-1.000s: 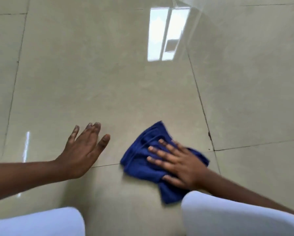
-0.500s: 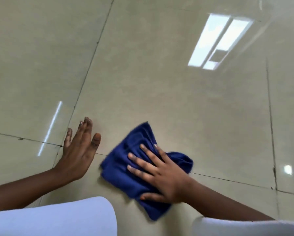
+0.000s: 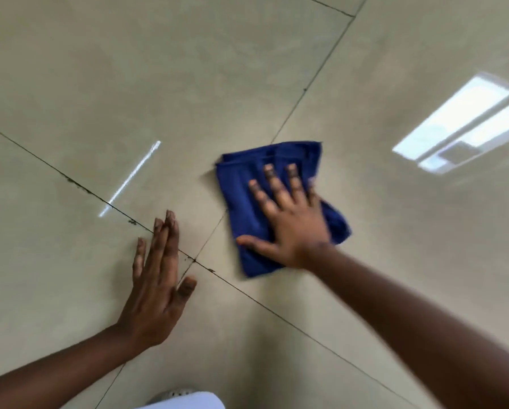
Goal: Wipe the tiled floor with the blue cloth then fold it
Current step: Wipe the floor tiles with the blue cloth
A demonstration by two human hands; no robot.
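We find the wiping step in hand: the right hand [image 3: 288,222], fingers spread flat, presses the bunched blue cloth [image 3: 247,190] onto the tiled floor [image 3: 99,69], the left hand [image 3: 155,278] braced flat beside it; we judge further strokes precede folding.

White garment [image 3: 188,402] at bottom edge (window reflection [image 3: 465,125] far right)

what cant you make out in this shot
Head view only:
- Cloth: the part under the right hand is hidden; its folds are motion-blurred.
- Floor under the cloth and under the left hand: covered, so dirt there can't be judged.
- White object: cut off by the bottom edge.
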